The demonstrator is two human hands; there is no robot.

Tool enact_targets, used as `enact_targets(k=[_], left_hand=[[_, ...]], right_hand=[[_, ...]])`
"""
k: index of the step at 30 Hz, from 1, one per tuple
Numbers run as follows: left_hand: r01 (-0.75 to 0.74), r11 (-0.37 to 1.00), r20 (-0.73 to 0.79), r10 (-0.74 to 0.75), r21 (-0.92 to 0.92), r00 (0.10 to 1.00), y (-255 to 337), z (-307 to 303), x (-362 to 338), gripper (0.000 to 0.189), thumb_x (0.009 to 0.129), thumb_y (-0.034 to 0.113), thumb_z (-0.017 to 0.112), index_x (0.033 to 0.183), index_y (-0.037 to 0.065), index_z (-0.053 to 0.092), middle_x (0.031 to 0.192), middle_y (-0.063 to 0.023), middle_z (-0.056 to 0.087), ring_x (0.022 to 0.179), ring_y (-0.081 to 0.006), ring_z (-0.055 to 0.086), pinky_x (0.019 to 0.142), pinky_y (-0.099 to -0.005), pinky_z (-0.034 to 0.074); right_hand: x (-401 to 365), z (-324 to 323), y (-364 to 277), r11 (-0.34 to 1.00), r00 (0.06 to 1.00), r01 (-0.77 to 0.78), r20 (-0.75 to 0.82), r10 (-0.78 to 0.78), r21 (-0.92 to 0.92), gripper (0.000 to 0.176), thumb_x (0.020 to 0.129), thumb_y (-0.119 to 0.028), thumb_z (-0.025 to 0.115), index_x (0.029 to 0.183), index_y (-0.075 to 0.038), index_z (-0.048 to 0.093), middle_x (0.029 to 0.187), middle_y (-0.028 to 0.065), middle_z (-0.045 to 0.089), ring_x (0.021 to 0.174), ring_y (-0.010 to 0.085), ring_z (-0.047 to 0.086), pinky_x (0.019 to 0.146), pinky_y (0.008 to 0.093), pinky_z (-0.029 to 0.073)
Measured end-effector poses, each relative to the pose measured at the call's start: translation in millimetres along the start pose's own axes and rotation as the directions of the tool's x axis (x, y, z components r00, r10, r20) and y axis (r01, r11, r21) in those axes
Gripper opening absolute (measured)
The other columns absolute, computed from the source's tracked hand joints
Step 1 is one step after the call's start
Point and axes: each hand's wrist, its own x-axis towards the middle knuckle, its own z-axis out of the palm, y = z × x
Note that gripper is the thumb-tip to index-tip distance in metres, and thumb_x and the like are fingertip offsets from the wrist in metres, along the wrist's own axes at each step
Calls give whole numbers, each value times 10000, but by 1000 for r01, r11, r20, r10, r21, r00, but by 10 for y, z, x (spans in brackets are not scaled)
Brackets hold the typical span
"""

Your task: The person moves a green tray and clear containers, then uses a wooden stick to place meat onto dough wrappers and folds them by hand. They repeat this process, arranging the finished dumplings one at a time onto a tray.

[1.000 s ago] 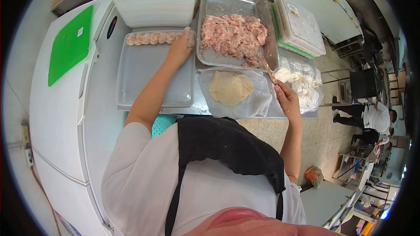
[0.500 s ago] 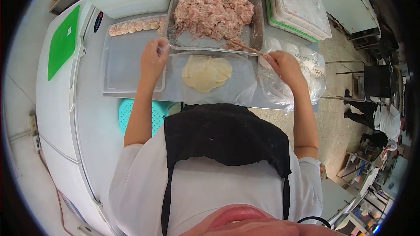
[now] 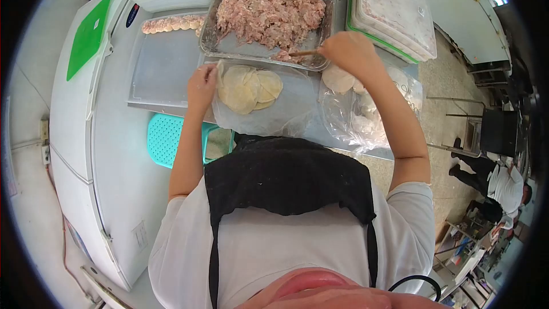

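My right hand (image 3: 350, 51) is closed around a thin wooden stick (image 3: 306, 53), whose far end dips into a small clump of meat at the near edge of the metal tray (image 3: 269, 54). A large mound of minced meat (image 3: 271, 14) fills the middle of that tray. My left hand (image 3: 202, 87) pinches the upper left edge of a pale round dumpling wrapper (image 3: 221, 74). Several overlapping dumpling wrappers (image 3: 250, 90) lie beside it on a clear plastic sheet (image 3: 297, 94).
To the left, a translucent tray (image 3: 163, 68) bears a row of filled dumplings (image 3: 172, 24). Lidded containers (image 3: 392, 14) stand at the back right. A plastic bag (image 3: 366, 117) with white rounds lies below my right arm. A turquoise stool (image 3: 168, 140) is under the table's edge; another person (image 3: 503, 189) is far right.
My left hand has come down slightly to the wrappers and taken an edge. My right hand has moved up and left with the stick. The whole view has shifted a little.
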Motion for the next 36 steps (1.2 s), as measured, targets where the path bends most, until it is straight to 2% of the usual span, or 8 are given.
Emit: enact_targets(k=[2, 4, 8, 13, 20, 25, 29, 36], left_hand=[[57, 995, -50, -61, -84, 997, 133, -98, -7, 182, 901, 208, 590, 980, 58, 657, 894, -86, 665, 793, -218, 635, 698, -338, 489], [235, 548, 81, -291, -803, 953, 207, -125, 9, 189, 928, 215, 586, 1003, 50, 641, 907, -20, 668, 799, -129, 617, 700, -281, 481], [198, 539, 72, -246, -819, 967, 320, -158, 13, 214, 938, 190, 578, 1080, 35, 617, 949, -4, 656, 844, -106, 615, 750, -252, 485], [307, 4, 306, -101, -952, 947, 533, -287, 145, 260, 935, 128, 567, 1161, 1, 566, 1033, -52, 645, 946, -136, 621, 871, -299, 490], [114, 831, 269, 44, -545, 962, 678, -513, 381, 318, 892, 215, 625, 1117, -9, 628, 990, -41, 665, 897, -85, 587, 855, -266, 444], [470, -29, 467, 68, -882, 882, 569, -530, 596, 332, 860, 117, 660, 1168, 1, 612, 1040, -56, 674, 910, -130, 638, 800, -276, 509], [394, 266, 419, 43, -880, 907, 668, -398, 814, 322, 852, 72, 644, 1154, -31, 598, 1072, -87, 666, 953, -176, 648, 797, -296, 536], [504, -186, 472, 192, -843, 860, 1123, -205, 1069, 267, 855, 90, 597, 1097, -20, 576, 1064, -106, 640, 1009, -208, 629, 838, -335, 527]], right_hand=[[94, 62, 134, 994, 994, -110, -10, 110, -2, 127, 749, -99, 588, 698, -50, 694, 715, 160, 665, 682, 322, 670, 588, 417, 533], [95, 224, -90, 996, 998, -64, -13, 65, 55, 130, 750, -108, 588, 707, -38, 689, 715, 165, 663, 679, 321, 668, 586, 421, 530], [40, 483, -436, 973, 995, -26, -85, 47, 231, 198, 821, -188, 578, 760, -35, 688, 742, 173, 665, 695, 329, 661, 618, 449, 519], [-8, 416, -32, 796, 990, -134, 48, 131, 590, 316, 914, -298, 528, 797, -56, 693, 784, 173, 669, 719, 351, 649, 661, 471, 505], [96, 190, -276, 958, 934, -257, 287, 212, 126, 356, 922, -333, 529, 814, -29, 681, 798, 198, 657, 762, 381, 634, 701, 467, 496], [-35, 327, -364, 780, 952, -302, 125, 280, 548, 346, 925, -330, 549, 839, -24, 686, 716, 202, 631, 665, 351, 612, 637, 420, 479], [52, 259, -560, 404, 805, -422, 130, 579, 811, 371, 942, -366, 573, 952, -16, 697, 614, 119, 597, 564, 193, 514, 585, 351, 434], [548, -120, -960, 125, 713, -75, -34, 700, 989, 318, 942, -266, 607, 1111, -3, 666, 860, 67, 645, 787, 121, 549, 706, 299, 443]])
